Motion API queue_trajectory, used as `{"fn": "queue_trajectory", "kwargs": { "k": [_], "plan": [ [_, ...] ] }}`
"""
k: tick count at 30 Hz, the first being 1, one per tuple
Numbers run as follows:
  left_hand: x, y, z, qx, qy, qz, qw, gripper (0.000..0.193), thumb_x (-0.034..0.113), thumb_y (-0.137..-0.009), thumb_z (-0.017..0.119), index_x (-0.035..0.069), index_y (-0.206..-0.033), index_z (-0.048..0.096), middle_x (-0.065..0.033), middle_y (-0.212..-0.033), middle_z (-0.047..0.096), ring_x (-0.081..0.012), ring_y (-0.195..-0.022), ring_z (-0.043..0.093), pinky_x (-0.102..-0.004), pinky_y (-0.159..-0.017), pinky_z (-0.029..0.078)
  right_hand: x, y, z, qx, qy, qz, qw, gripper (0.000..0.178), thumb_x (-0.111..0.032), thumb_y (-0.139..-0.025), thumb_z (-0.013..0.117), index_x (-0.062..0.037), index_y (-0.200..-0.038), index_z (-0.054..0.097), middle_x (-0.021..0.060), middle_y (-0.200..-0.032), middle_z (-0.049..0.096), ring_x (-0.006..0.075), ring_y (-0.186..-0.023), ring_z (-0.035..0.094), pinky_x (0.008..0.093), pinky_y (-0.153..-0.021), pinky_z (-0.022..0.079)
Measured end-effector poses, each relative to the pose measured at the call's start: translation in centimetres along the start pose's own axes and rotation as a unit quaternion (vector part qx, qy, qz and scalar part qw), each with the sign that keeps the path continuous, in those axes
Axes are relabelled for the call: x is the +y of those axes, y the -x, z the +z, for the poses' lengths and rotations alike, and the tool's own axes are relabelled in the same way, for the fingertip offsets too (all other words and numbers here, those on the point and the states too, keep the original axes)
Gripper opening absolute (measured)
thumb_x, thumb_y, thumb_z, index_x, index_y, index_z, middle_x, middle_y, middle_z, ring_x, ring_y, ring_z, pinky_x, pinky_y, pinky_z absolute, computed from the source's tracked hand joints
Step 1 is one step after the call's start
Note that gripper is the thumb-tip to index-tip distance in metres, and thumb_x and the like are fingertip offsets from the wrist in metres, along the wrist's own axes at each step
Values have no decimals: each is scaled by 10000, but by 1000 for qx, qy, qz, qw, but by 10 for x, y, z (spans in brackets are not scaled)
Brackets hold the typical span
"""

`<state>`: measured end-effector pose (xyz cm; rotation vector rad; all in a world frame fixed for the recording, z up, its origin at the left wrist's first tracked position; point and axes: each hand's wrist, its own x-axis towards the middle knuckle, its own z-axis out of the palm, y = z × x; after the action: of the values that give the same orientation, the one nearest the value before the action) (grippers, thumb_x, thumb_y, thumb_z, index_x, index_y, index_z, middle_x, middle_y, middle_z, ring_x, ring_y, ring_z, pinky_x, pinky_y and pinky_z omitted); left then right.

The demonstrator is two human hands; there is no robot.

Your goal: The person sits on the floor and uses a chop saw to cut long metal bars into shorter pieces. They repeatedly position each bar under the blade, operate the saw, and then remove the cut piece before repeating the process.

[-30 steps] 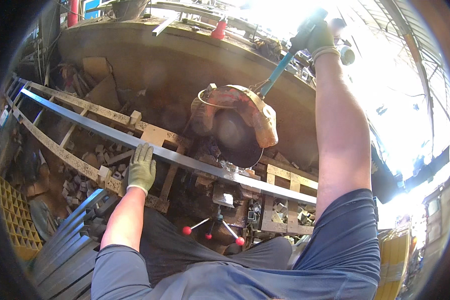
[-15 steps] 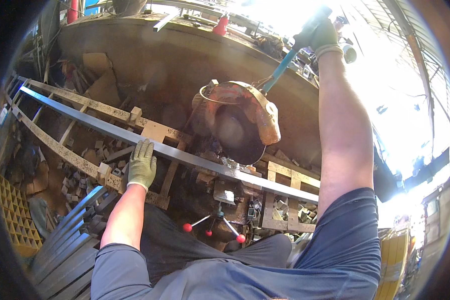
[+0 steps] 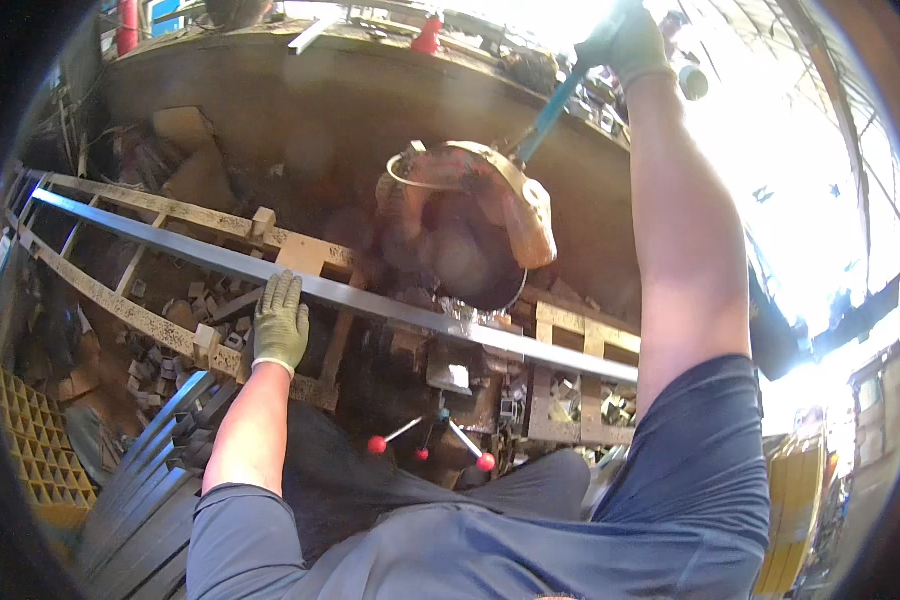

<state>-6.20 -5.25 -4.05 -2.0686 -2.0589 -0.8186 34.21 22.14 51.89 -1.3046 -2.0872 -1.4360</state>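
Observation:
My left hand (image 3: pixel 282 330), in a yellow-green glove, lies flat with fingers stretched across a long grey metal bar (image 3: pixel 370 303). The bar runs from the far left to beside my right arm, over a slatted frame. My gloved right hand (image 3: pixel 632 48) is raised at upper right, closed round the handle end of the teal lever (image 3: pixel 552 118) of a cut-off saw. Its round dark disc (image 3: pixel 470 255) sits under a worn orange guard (image 3: pixel 530 215), with the lower rim at the bar. Bright glare there hides whether they touch. Below is a clamp handle (image 3: pixel 445 432) with red knobs.
A pale frame (image 3: pixel 160 335) supports the bar at left, with small offcuts (image 3: pixel 205 300) beneath it. Several metal lengths (image 3: pixel 150 480) lie at lower left, near a yellow grid (image 3: pixel 45 445). Behind the saw stands a brown panel (image 3: pixel 310 120). Strong light washes out the upper right.
The whole view has shifted slightly, and my right hand and the lever appear a little higher in it. My left hand stays at the same place on the bar.

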Motion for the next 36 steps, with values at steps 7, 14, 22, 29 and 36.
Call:
{"fn": "queue_trajectory", "kwargs": {
  "k": [7, 14, 22, 29, 36],
  "plan": [
    [-2, -1, 5, -3, -1, -6, 1000, 584, 257, -1098, 599, 63, -1648, 562, -148, -1766, 487, -395, -1662, 393, -572, -1356, 326, -17, 0, -23, -38, 249, -94, 963, 417, -116, -952, 814, -74, -1362, 749, 170, -1267, 725, 422, -1196, 685, 653, -954, 585],
    [-3, 0, 4, -1, -3, 0, 1000, 589, 253, -1086, 609, 56, -1639, 566, -154, -1779, 466, -396, -1664, 388, -573, -1360, 320, -16, -3, -13, -35, 237, -100, 966, 430, -93, -945, 824, -70, -1369, 757, 181, -1293, 727, 441, -1227, 685, 678, -969, 584],
    [-7, 2, 3, -5, -4, 4, 1000, 581, 258, -1123, 562, 72, -1673, 532, -139, -1796, 441, -380, -1680, 361, -539, -1373, 312, -22, 9, -29, -72, 377, -161, 909, 446, -67, -936, 836, -65, -1377, 765, 193, -1324, 730, 463, -1262, 684, 706, -987, 583],
    [-9, 4, 10, -10, -28, -1, 1000, 605, 293, -1133, 571, 100, -1702, 508, -113, -1815, 425, -349, -1699, 347, -531, -1379, 302, -25, 17, -54, -104, 526, -255, 804, 461, -44, -929, 846, -61, -1383, 772, 204, -1351, 732, 482, -1292, 684, 731, -1002, 582],
    [-4, 6, -4, -25, -9, -25, 999, 574, 250, -1128, 547, 38, -1661, 528, -142, -1801, 435, -387, -1689, 343, -529, -1390, 288, -25, 15, -6, 7, 278, -96, 956, 348, -249, -1012, 749, -75, -1313, 778, 184, -1324, 733, 432, -1231, 703, 718, -1063, 549]
  ]
}}
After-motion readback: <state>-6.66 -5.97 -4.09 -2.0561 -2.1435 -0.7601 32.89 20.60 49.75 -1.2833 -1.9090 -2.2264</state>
